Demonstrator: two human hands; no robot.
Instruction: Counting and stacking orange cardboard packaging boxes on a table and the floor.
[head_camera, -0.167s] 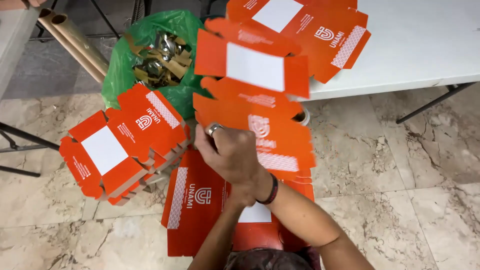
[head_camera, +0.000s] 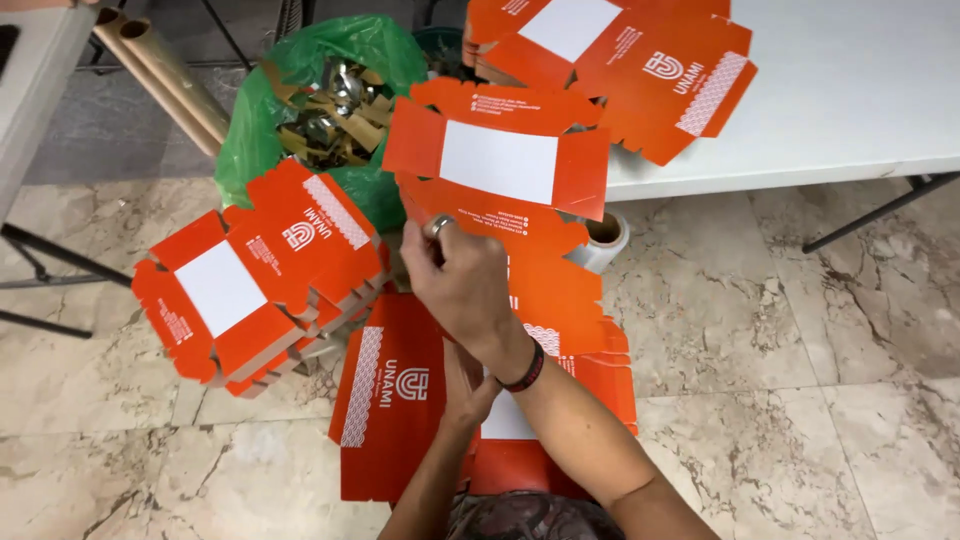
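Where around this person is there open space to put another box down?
Bare marble floor lies right of the orange box blanks, under the white table, whose right part is also bare. It is crowded by the green bag, the stack and both hands.

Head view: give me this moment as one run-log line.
right hand: gripping flat orange box blank | left hand: under it, mostly hidden | stack of blanks: beside green bag | floor: marble

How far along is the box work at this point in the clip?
Looks done: nothing. No assembled box shows; the carton pile on the floor lies flat. In hand: the right hand holds an unfolded orange carton, with the left hand under it; its flaps are spread flat. Left: that pile, more blanks on the white table and those on the lap.
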